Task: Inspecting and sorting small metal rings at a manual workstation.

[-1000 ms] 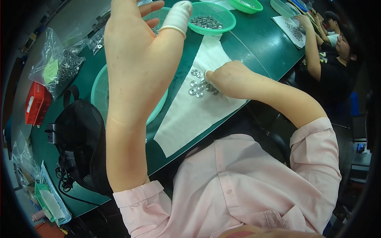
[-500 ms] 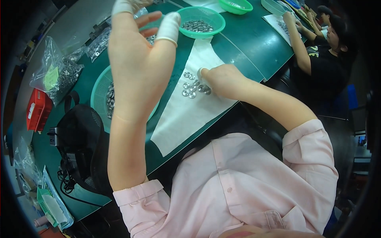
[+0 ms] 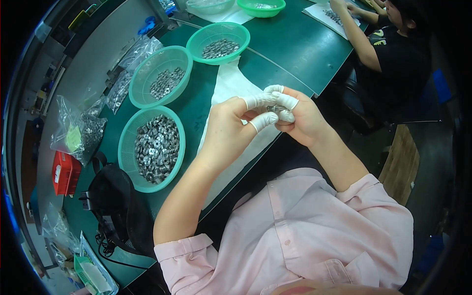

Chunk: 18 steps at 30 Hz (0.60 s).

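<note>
My two hands meet above the white cloth (image 3: 230,78), white covers on several fingertips. In my right hand (image 3: 307,118) is a small cluster of round metal discs (image 3: 272,108), partly hidden by the fingers. My left hand (image 3: 227,129) reaches in from the side, its covered thumb and fingers closed around the same discs. How many discs there are, and which hand bears each, is hard to make out. The part of the cloth beneath my hands is hidden.
Green baskets of metal parts stand to the left: a near one (image 3: 182,147), a middle one (image 3: 133,93) and a far one (image 3: 247,46). Bagged parts (image 3: 81,132), a red box (image 3: 65,173) and a black cap (image 3: 115,201) lie farther left. Another person (image 3: 398,64) works at the far right.
My left hand has come down from above the baskets to meet my right. My right hand has lifted off the cloth, where several discs lay, and now holds discs.
</note>
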Tool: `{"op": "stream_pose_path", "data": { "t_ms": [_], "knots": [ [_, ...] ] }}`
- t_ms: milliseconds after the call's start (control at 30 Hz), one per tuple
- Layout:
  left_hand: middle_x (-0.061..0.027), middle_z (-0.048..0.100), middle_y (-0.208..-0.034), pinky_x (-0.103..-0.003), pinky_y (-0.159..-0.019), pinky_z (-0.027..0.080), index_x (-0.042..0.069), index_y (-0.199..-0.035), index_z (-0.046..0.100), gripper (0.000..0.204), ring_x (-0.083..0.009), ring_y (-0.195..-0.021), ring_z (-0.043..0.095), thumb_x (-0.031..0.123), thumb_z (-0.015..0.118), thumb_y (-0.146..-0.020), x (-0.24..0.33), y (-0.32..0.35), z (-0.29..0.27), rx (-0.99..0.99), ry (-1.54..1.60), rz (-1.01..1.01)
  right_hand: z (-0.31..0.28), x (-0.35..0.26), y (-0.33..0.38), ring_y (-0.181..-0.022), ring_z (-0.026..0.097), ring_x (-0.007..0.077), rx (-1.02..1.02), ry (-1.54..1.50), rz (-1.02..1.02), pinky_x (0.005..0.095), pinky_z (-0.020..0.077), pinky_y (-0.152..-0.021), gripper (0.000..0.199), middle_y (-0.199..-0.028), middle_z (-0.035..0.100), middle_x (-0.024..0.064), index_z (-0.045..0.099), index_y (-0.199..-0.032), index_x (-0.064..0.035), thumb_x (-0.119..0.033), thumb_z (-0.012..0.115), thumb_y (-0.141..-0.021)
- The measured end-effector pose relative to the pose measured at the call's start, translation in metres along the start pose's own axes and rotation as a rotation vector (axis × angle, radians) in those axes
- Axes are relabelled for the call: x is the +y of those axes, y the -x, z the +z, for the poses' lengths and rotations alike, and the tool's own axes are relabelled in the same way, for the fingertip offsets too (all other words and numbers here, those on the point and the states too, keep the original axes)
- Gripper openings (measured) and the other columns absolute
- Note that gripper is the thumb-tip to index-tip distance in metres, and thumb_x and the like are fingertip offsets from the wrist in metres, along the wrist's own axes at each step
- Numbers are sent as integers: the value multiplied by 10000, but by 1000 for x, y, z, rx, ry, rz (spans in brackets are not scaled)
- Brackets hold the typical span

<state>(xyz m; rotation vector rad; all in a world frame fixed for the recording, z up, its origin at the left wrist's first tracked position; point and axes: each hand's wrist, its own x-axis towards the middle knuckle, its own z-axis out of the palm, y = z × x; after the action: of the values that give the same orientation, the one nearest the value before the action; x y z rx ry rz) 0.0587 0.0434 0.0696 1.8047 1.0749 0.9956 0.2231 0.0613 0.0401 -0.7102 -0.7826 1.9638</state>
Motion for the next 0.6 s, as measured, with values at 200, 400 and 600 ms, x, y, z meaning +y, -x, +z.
{"op": "stream_pose_path", "data": {
  "t_ms": [200,400,600],
  "knots": [
    [-98,635,-746,-259,-587,473,69,-960,660,273,-160,-639,609,60,707,-691,-15,-2,17,6,-41,64,-14,3,14,-474,347,1,-6,-92,107,150,235,-387,115,-692,490,-32,531,-938,-63,-111,438,-891],
    [-88,641,-874,-249,-668,493,29,-1016,623,331,-139,-728,618,42,719,-699,-16,-7,40,-117,-126,25,-34,-3,22,-496,383,19,26,-27,115,156,259,-404,127,-717,510,-16,528,-946,-66,-117,424,-893],
    [-153,611,-952,-287,-712,508,10,-1076,555,282,-222,-818,628,90,611,-812,9,-6,41,-373,801,-424,-31,-19,33,-592,523,65,6,168,40,178,387,-475,126,-762,569,20,522,-951,-61,-127,429,-897]
  ]
}}
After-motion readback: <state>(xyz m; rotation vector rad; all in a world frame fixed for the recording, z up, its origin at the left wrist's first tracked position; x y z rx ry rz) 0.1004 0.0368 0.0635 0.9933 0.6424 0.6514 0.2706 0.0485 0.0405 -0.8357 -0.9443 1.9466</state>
